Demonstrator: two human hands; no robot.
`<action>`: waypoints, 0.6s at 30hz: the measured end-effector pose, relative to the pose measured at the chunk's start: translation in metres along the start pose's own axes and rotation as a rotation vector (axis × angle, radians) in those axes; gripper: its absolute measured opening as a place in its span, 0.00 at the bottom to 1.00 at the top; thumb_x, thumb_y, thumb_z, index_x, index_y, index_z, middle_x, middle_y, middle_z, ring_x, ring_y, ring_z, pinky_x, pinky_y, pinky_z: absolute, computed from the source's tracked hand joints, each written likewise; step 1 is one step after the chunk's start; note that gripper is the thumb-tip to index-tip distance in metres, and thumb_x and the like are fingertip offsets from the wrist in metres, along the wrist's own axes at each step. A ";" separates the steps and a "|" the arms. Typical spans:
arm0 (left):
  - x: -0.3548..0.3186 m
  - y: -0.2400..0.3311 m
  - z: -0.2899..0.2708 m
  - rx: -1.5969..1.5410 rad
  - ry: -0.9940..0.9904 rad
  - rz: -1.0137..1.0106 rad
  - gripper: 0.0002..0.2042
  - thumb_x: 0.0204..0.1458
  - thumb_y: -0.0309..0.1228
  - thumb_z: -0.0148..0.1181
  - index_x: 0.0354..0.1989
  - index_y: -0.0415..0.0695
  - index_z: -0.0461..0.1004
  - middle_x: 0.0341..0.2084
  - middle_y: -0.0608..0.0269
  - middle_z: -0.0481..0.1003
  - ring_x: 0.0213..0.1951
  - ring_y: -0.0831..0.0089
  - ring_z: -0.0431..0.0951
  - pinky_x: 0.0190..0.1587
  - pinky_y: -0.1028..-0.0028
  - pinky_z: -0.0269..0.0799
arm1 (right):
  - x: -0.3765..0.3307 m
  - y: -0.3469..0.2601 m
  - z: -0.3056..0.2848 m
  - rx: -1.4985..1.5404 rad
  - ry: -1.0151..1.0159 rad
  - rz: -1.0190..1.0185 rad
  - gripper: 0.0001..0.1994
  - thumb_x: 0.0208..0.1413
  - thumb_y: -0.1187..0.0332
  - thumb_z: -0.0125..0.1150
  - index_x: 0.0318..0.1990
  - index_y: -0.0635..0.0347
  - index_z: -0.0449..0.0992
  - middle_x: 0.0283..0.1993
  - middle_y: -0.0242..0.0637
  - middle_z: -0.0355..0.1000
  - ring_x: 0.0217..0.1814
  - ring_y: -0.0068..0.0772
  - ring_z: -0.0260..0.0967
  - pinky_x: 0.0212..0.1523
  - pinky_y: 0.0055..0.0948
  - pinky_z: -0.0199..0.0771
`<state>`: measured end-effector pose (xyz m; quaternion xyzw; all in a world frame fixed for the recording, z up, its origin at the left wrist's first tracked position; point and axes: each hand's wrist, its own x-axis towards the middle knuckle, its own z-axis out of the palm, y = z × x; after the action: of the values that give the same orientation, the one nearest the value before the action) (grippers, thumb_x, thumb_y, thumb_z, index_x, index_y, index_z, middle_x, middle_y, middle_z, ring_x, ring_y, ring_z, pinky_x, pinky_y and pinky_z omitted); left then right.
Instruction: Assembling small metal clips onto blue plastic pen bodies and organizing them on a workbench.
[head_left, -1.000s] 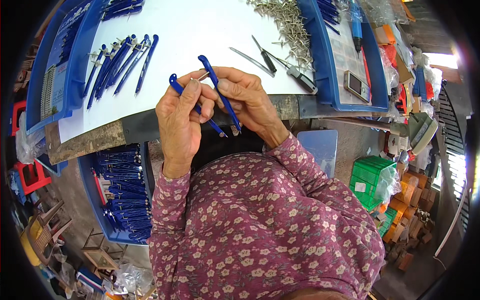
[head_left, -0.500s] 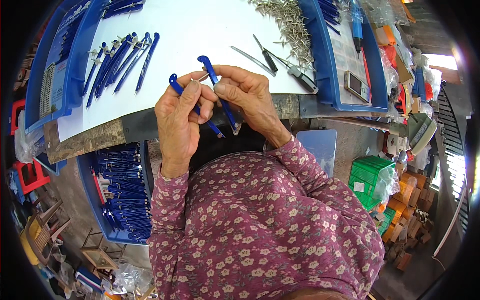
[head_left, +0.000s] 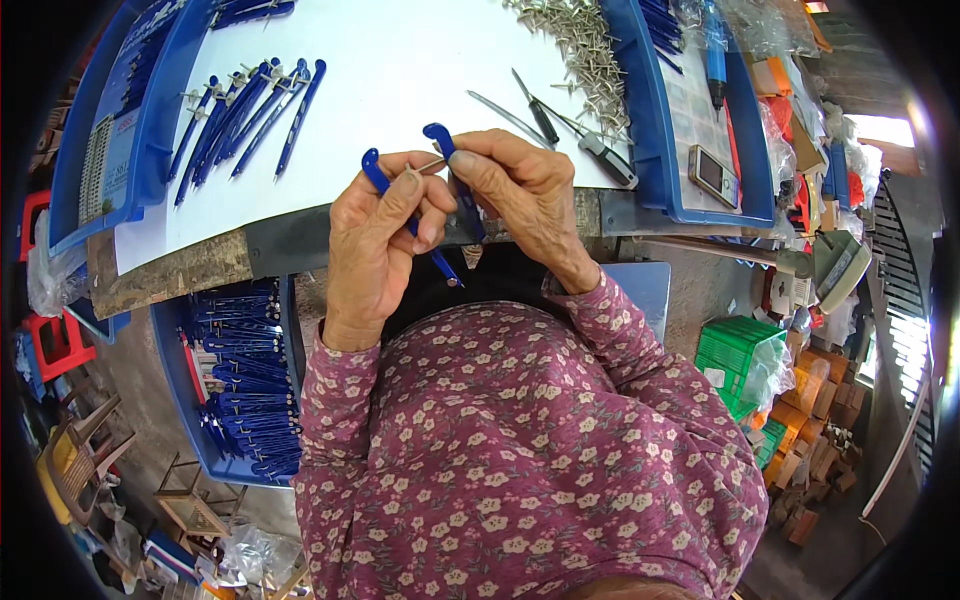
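Note:
My left hand (head_left: 372, 245) pinches a slim blue piece (head_left: 372, 168) with a rounded, hooked top; its pointed lower end sticks out below my fingers. In my right hand (head_left: 530, 195) a second slim blue piece (head_left: 439, 138) of like shape is held nearly upright between thumb and fingers. A small metal pin (head_left: 432, 166) spans the gap between the two pieces near their tops. Fingers hide much of both pieces. Both hands are close together over the table's front edge. Beyond my left hand several similar blue pieces (head_left: 240, 120) with metal crosspieces lie on the white sheet (head_left: 370, 60).
A heap of small metal pins (head_left: 585, 60) lies at the far right, near a screwdriver (head_left: 607, 160) and slender tools. Blue trays flank the sheet; the right tray (head_left: 655, 130) holds a mobile phone (head_left: 714, 176). Below left, a blue bin (head_left: 185, 400) holds many blue pieces.
Both hands have shifted slightly right and a little lower, carrying the two blue pieces. The right piece's lower end has swung nearer upright and shows less below my fingers.

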<state>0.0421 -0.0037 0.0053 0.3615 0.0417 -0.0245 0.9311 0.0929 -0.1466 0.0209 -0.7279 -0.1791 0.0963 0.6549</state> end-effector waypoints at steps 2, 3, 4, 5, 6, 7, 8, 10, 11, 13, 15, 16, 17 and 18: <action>-0.001 0.000 0.002 -0.027 -0.013 -0.004 0.11 0.55 0.28 0.49 0.42 0.33 0.67 0.25 0.57 0.72 0.22 0.80 0.66 0.22 0.83 0.59 | 0.000 -0.005 -0.004 -0.032 -0.005 -0.020 0.08 0.53 0.72 0.56 0.39 0.66 0.75 0.19 0.24 0.64 0.18 0.11 0.55 0.17 0.12 0.51; 0.000 0.001 0.003 -0.023 -0.020 -0.013 0.11 0.55 0.28 0.50 0.42 0.33 0.68 0.25 0.57 0.72 0.22 0.80 0.66 0.23 0.83 0.60 | 0.000 -0.008 -0.006 -0.057 -0.011 -0.055 0.08 0.53 0.72 0.56 0.38 0.66 0.75 0.19 0.24 0.64 0.18 0.11 0.55 0.17 0.12 0.52; 0.000 0.002 0.004 -0.019 -0.028 -0.023 0.11 0.54 0.28 0.51 0.41 0.33 0.68 0.25 0.57 0.72 0.22 0.80 0.66 0.23 0.83 0.60 | 0.000 -0.012 -0.008 -0.083 -0.016 -0.091 0.07 0.52 0.72 0.57 0.37 0.66 0.75 0.19 0.25 0.64 0.19 0.11 0.56 0.17 0.12 0.53; 0.000 0.004 0.007 -0.020 -0.030 -0.022 0.11 0.54 0.28 0.51 0.41 0.33 0.68 0.25 0.57 0.72 0.22 0.80 0.66 0.23 0.83 0.60 | 0.001 -0.016 -0.010 -0.085 -0.015 -0.092 0.07 0.52 0.72 0.57 0.37 0.66 0.75 0.19 0.25 0.64 0.19 0.11 0.56 0.17 0.12 0.53; 0.000 0.007 0.010 0.016 -0.032 -0.014 0.11 0.54 0.28 0.51 0.41 0.33 0.68 0.25 0.57 0.72 0.22 0.80 0.66 0.23 0.82 0.60 | 0.001 -0.021 -0.013 -0.114 -0.032 -0.125 0.07 0.52 0.73 0.57 0.36 0.66 0.75 0.20 0.25 0.65 0.19 0.11 0.57 0.17 0.12 0.54; 0.001 0.008 0.013 0.053 -0.035 -0.007 0.11 0.53 0.28 0.52 0.41 0.32 0.69 0.25 0.57 0.72 0.22 0.79 0.66 0.23 0.82 0.60 | 0.001 -0.024 -0.015 -0.143 -0.047 -0.160 0.06 0.51 0.73 0.57 0.35 0.66 0.75 0.21 0.26 0.66 0.19 0.11 0.58 0.18 0.12 0.54; 0.002 0.009 0.015 0.053 -0.038 -0.007 0.11 0.53 0.28 0.52 0.41 0.32 0.69 0.25 0.57 0.72 0.22 0.79 0.66 0.23 0.82 0.60 | 0.001 -0.026 -0.017 -0.144 -0.045 -0.162 0.06 0.51 0.73 0.57 0.35 0.66 0.75 0.21 0.26 0.66 0.19 0.11 0.58 0.18 0.12 0.54; 0.005 0.010 0.019 0.051 -0.076 0.001 0.10 0.52 0.27 0.52 0.40 0.33 0.69 0.25 0.58 0.72 0.21 0.81 0.66 0.22 0.83 0.59 | 0.003 -0.029 -0.020 -0.125 -0.043 -0.205 0.05 0.51 0.74 0.57 0.34 0.67 0.74 0.22 0.27 0.67 0.19 0.11 0.58 0.18 0.12 0.55; 0.007 0.010 0.021 0.053 -0.079 0.000 0.10 0.52 0.27 0.52 0.40 0.33 0.69 0.25 0.58 0.72 0.21 0.81 0.66 0.22 0.83 0.59 | 0.004 -0.030 -0.021 -0.125 -0.039 -0.207 0.05 0.51 0.74 0.57 0.34 0.67 0.74 0.22 0.27 0.67 0.19 0.11 0.58 0.18 0.12 0.55; 0.010 0.009 0.026 0.056 -0.078 0.044 0.07 0.51 0.23 0.51 0.36 0.33 0.69 0.23 0.60 0.71 0.20 0.84 0.65 0.21 0.84 0.58 | 0.004 -0.032 -0.022 -0.100 -0.026 -0.164 0.04 0.51 0.75 0.57 0.33 0.67 0.74 0.23 0.28 0.67 0.19 0.12 0.60 0.18 0.12 0.57; 0.012 0.007 0.031 0.080 -0.055 0.076 0.05 0.51 0.22 0.51 0.35 0.34 0.69 0.21 0.63 0.70 0.20 0.85 0.64 0.21 0.85 0.57 | 0.006 -0.033 -0.022 -0.094 -0.021 -0.172 0.04 0.51 0.75 0.56 0.34 0.67 0.73 0.23 0.29 0.67 0.19 0.12 0.60 0.18 0.12 0.59; 0.013 0.006 0.033 0.100 -0.029 0.105 0.04 0.50 0.20 0.51 0.33 0.34 0.69 0.20 0.65 0.69 0.19 0.87 0.63 0.20 0.86 0.56 | 0.006 -0.032 -0.022 -0.088 -0.018 -0.175 0.04 0.51 0.75 0.56 0.34 0.67 0.73 0.22 0.29 0.67 0.19 0.13 0.61 0.18 0.13 0.60; 0.014 0.004 0.035 0.102 -0.030 0.103 0.04 0.50 0.20 0.51 0.33 0.34 0.69 0.20 0.65 0.69 0.19 0.87 0.63 0.20 0.86 0.56 | 0.007 -0.032 -0.021 -0.087 -0.015 -0.174 0.04 0.51 0.75 0.56 0.34 0.67 0.73 0.22 0.29 0.67 0.19 0.13 0.61 0.18 0.13 0.60; 0.015 0.004 0.036 0.185 0.011 0.152 0.03 0.49 0.20 0.52 0.32 0.35 0.69 0.20 0.68 0.69 0.19 0.88 0.62 0.19 0.87 0.55 | 0.007 -0.032 -0.020 -0.096 -0.007 -0.180 0.04 0.52 0.76 0.56 0.34 0.68 0.73 0.22 0.29 0.67 0.18 0.13 0.61 0.18 0.13 0.60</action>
<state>0.0595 -0.0258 0.0328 0.4483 0.0168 0.0444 0.8926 0.1028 -0.1598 0.0559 -0.7392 -0.2502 0.0309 0.6245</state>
